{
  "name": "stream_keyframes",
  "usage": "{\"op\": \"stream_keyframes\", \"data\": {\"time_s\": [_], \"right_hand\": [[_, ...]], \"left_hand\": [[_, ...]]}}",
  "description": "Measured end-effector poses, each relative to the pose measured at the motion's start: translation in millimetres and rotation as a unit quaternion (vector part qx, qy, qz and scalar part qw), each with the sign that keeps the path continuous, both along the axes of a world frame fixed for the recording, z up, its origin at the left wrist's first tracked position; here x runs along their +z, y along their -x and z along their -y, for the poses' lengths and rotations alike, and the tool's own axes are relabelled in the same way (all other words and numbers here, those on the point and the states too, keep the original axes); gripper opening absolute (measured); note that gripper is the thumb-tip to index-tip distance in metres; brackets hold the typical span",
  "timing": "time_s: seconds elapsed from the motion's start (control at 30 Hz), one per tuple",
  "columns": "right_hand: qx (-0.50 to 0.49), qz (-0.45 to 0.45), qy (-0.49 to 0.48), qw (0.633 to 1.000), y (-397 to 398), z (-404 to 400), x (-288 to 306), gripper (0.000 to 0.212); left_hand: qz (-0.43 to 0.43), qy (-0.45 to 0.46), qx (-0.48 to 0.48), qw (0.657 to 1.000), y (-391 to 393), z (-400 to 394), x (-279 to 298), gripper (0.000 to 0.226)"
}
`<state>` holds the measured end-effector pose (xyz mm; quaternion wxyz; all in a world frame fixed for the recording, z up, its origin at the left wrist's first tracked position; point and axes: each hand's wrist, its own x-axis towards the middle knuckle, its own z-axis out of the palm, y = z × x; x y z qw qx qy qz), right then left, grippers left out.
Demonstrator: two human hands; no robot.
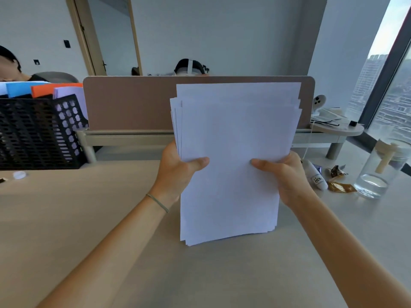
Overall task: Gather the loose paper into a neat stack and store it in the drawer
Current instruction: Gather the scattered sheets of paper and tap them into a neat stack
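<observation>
Gathered but uneven paper stack (231,161) stands on the desk (89,218), left hand (178,172) and right hand (287,174) clasping its sides; squaring and drawer storage remain.

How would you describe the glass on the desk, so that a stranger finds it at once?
Look to the window on the right, then down to the desk below it. The clear glass stands there, holding a little water. Unlike the brown wrappers and white tube beside it, it is tall and transparent.

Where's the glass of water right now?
In the head view, the glass of water stands at the desk's far right edge, just right of the brown candy wrappers, below the small round shelf.
</observation>
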<state>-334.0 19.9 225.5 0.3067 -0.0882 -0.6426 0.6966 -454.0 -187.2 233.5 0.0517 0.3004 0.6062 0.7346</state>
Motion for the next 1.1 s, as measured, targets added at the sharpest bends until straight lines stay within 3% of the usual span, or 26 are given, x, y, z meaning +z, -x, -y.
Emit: {"op": "stream_keyframes", "data": {"time_s": [0.23, 0.47, 0.57, 0.63, 0.7, 0.77, 0.83, 0.9, 0.97, 1.03, 1.1], "right_hand": [[0.014, -0.039, 0.008, 0.999, -6.2, -3.2, 3.0, 0.028], [0.006, -0.062, -0.044, 0.997, 0.6, -6.2, 9.4, 0.036], [0.002, -0.038, -0.064, 0.997, -3.2, -10.5, -1.7, 0.034], [0.001, -0.038, -0.071, 0.997, -1.6, -11.7, -2.5, 0.035], [0.010, -0.038, -0.087, 0.995, 3.3, -10.8, 3.9, 0.039], [0.028, -0.042, -0.113, 0.992, 9.3, -6.9, 12.3, 0.039], [0.038, -0.045, -0.147, 0.987, 12.5, -3.2, 18.7, 0.036], [0.040, -0.029, -0.161, 0.986, 9.7, -10.5, 22.7, 0.032], [0.043, 0.023, -0.193, 0.980, 1.8, -27.8, 23.0, 0.024], [0.024, 0.085, -0.214, 0.973, -6.7, -49.7, 13.2, 0.024], [-0.008, 0.083, -0.129, 0.988, -13.9, -66.2, -3.3, 0.027]], "left_hand": [[-0.038, -0.023, 0.020, 0.999, 1.3, -0.3, 3.8, 0.049], [-0.061, -0.059, 0.027, 0.996, -1.9, 3.5, 28.4, 0.053], [-0.150, -0.005, 0.083, 0.985, -2.6, 28.6, 57.2, 0.047], [-0.300, 0.113, 0.115, 0.940, -7.0, 35.5, 90.1, 0.038], [-0.423, 0.247, 0.113, 0.865, -17.9, 25.9, 122.5, 0.038], [-0.464, 0.355, 0.092, 0.806, -23.2, 1.8, 142.8, 0.041], [-0.495, 0.393, 0.087, 0.770, -22.6, -21.9, 150.0, 0.037], [-0.492, 0.358, 0.078, 0.790, -11.2, -27.8, 150.2, 0.033], [-0.445, 0.301, 0.076, 0.840, 11.6, -13.9, 144.3, 0.029], [-0.365, 0.236, 0.095, 0.895, 36.6, 8.3, 129.5, 0.043], [-0.274, 0.180, 0.115, 0.938, 56.0, 30.0, 104.1, 0.054]]}}
